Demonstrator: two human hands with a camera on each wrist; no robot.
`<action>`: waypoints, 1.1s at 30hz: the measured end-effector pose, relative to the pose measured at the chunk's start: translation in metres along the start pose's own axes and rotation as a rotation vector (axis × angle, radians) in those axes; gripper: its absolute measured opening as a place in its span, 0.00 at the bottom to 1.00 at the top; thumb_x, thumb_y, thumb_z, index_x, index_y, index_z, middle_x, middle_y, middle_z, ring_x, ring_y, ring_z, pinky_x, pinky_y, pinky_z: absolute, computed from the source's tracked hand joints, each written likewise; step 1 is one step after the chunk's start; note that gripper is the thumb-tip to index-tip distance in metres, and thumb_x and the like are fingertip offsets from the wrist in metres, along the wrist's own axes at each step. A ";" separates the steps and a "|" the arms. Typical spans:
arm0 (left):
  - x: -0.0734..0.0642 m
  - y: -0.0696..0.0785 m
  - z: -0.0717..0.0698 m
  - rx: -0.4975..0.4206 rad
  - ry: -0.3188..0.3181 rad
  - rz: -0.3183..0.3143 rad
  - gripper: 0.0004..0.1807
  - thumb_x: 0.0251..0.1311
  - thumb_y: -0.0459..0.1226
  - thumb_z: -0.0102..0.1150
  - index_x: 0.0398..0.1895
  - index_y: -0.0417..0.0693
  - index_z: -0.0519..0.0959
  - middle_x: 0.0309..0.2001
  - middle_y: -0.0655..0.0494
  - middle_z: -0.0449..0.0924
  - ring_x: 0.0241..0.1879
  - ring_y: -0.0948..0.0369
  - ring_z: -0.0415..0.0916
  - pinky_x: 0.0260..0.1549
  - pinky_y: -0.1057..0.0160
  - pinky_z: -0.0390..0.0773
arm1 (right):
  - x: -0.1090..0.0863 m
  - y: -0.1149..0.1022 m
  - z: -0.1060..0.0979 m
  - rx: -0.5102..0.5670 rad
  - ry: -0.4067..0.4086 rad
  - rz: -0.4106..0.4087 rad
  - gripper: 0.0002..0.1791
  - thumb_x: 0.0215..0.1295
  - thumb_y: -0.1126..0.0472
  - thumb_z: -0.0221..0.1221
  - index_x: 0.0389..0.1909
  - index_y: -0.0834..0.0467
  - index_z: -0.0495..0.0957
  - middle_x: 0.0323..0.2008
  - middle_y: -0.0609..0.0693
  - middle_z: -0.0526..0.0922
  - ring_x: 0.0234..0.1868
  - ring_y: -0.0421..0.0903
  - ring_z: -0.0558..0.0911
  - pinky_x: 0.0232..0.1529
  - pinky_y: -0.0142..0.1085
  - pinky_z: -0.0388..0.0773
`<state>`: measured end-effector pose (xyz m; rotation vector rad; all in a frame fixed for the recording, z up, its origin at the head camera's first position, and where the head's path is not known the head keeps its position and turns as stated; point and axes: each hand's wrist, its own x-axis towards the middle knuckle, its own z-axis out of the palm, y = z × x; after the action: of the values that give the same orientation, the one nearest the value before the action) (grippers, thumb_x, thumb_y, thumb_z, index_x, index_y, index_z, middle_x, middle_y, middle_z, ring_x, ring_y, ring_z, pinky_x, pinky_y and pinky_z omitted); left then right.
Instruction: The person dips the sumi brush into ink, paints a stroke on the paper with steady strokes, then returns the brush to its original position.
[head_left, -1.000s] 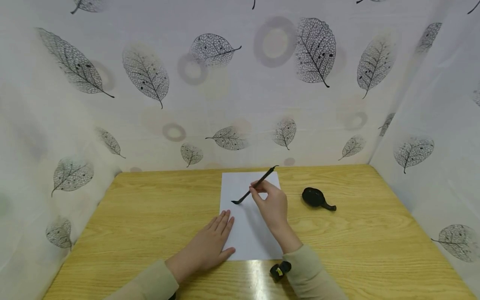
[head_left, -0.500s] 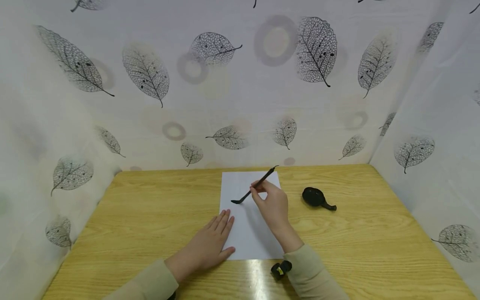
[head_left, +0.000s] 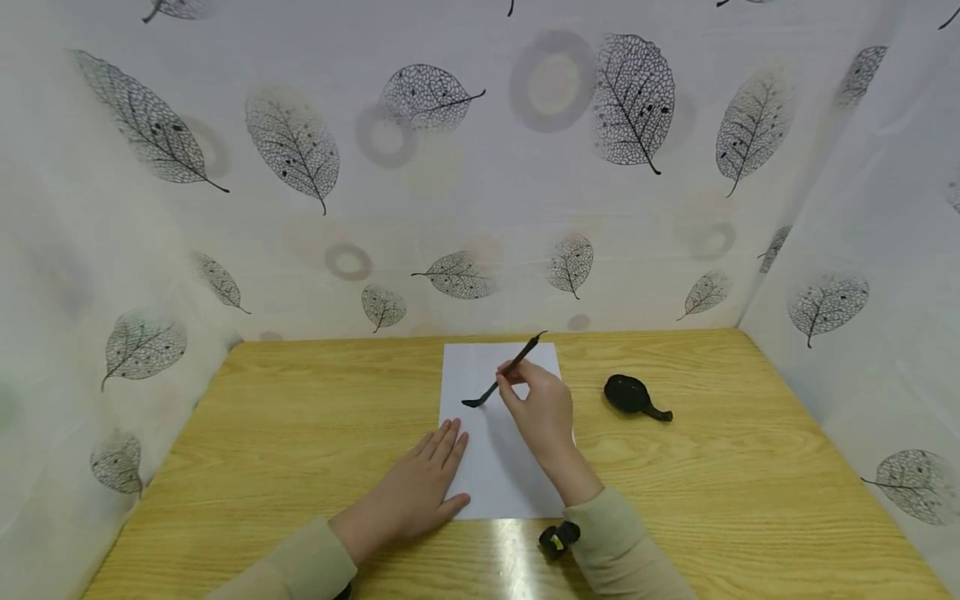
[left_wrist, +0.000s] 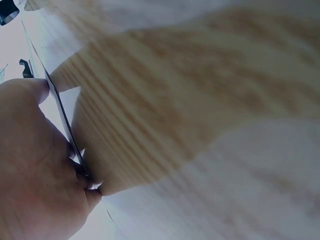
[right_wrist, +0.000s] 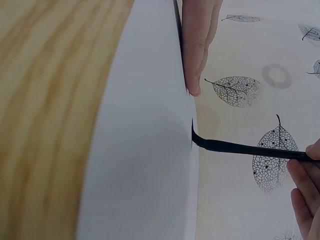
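My right hand (head_left: 542,408) pinches a dark writing brush (head_left: 512,367) between thumb and fingers, its handle slanting up to the right. The brush's black tip (right_wrist: 194,135) is bent against the white sheet of paper (right_wrist: 140,130) in the right wrist view. My left hand (head_left: 420,487) lies flat with straight fingers on the left edge of the paper (head_left: 502,475); the same hand (left_wrist: 42,160) fills the left side of the left wrist view. Below the fingertips of the left hand the paper shows as plain white.
A black dish with a curved handle (head_left: 630,395) sits on the wooden table (head_left: 315,400) right of the paper. Beside the right cuff is the black wrist camera (head_left: 558,538). Leaf-print fabric (head_left: 480,192) walls the table at the back and both sides.
The handle of the brush and my right hand have shifted slightly left, while the brush tip stays at nearly the same spot. My left hand has not moved.
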<state>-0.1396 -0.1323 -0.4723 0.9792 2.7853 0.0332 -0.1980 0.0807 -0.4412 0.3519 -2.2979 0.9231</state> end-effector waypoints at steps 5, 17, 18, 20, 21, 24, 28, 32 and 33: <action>0.000 0.000 0.001 0.009 -0.002 0.001 0.46 0.79 0.60 0.47 0.85 0.37 0.53 0.86 0.38 0.47 0.86 0.46 0.47 0.84 0.48 0.58 | 0.000 0.000 0.000 -0.017 0.001 -0.001 0.05 0.64 0.65 0.73 0.39 0.57 0.88 0.33 0.50 0.94 0.36 0.48 0.93 0.39 0.46 0.88; 0.001 -0.001 0.002 0.009 0.006 0.004 0.46 0.79 0.59 0.47 0.84 0.36 0.53 0.86 0.37 0.47 0.86 0.45 0.48 0.84 0.48 0.58 | 0.001 0.003 -0.003 -0.008 0.016 -0.003 0.04 0.65 0.65 0.72 0.39 0.56 0.88 0.33 0.50 0.93 0.36 0.49 0.93 0.38 0.45 0.88; 0.001 -0.001 0.002 0.011 0.007 0.004 0.46 0.79 0.59 0.47 0.84 0.36 0.54 0.86 0.37 0.47 0.86 0.45 0.48 0.84 0.48 0.58 | 0.001 0.003 -0.003 -0.008 0.019 -0.003 0.04 0.64 0.65 0.72 0.39 0.56 0.88 0.33 0.51 0.93 0.36 0.49 0.93 0.37 0.45 0.88; 0.001 -0.001 0.002 0.013 0.007 0.003 0.46 0.79 0.60 0.47 0.84 0.36 0.54 0.86 0.37 0.47 0.86 0.45 0.48 0.83 0.48 0.58 | 0.001 0.004 -0.005 -0.012 0.023 -0.001 0.04 0.64 0.65 0.72 0.39 0.56 0.88 0.33 0.51 0.93 0.36 0.49 0.93 0.38 0.46 0.88; 0.001 -0.001 0.002 0.014 0.007 0.002 0.46 0.79 0.60 0.47 0.84 0.36 0.54 0.86 0.37 0.47 0.86 0.45 0.48 0.83 0.48 0.58 | 0.001 0.004 -0.005 -0.012 0.025 0.000 0.05 0.64 0.66 0.72 0.39 0.57 0.88 0.33 0.51 0.93 0.36 0.49 0.93 0.37 0.46 0.88; 0.001 -0.001 0.002 0.013 0.003 -0.001 0.46 0.79 0.60 0.47 0.85 0.37 0.54 0.86 0.37 0.47 0.86 0.46 0.48 0.83 0.48 0.58 | 0.001 0.005 -0.007 -0.017 0.031 0.002 0.05 0.64 0.66 0.72 0.39 0.57 0.88 0.33 0.51 0.93 0.36 0.49 0.93 0.36 0.46 0.88; 0.001 -0.001 0.002 0.005 -0.001 -0.003 0.46 0.79 0.60 0.47 0.85 0.37 0.53 0.86 0.38 0.47 0.86 0.46 0.48 0.84 0.48 0.58 | 0.001 0.010 -0.008 -0.032 0.039 0.008 0.05 0.64 0.66 0.73 0.38 0.57 0.88 0.33 0.51 0.93 0.35 0.49 0.93 0.34 0.45 0.87; 0.000 0.000 0.001 0.001 -0.005 -0.004 0.46 0.79 0.60 0.47 0.85 0.37 0.53 0.86 0.38 0.46 0.86 0.46 0.47 0.84 0.48 0.58 | 0.001 0.014 -0.011 -0.042 0.051 0.018 0.05 0.63 0.65 0.73 0.38 0.56 0.88 0.33 0.50 0.93 0.35 0.49 0.93 0.33 0.47 0.86; 0.000 0.000 0.001 0.001 -0.005 -0.005 0.46 0.79 0.60 0.47 0.85 0.37 0.53 0.86 0.38 0.46 0.86 0.46 0.47 0.84 0.48 0.58 | 0.001 0.015 -0.012 -0.043 0.053 0.021 0.05 0.63 0.65 0.73 0.38 0.56 0.88 0.33 0.50 0.94 0.35 0.49 0.93 0.32 0.47 0.85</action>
<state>-0.1395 -0.1320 -0.4731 0.9708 2.7834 0.0292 -0.2002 0.1003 -0.4418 0.2821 -2.2729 0.8817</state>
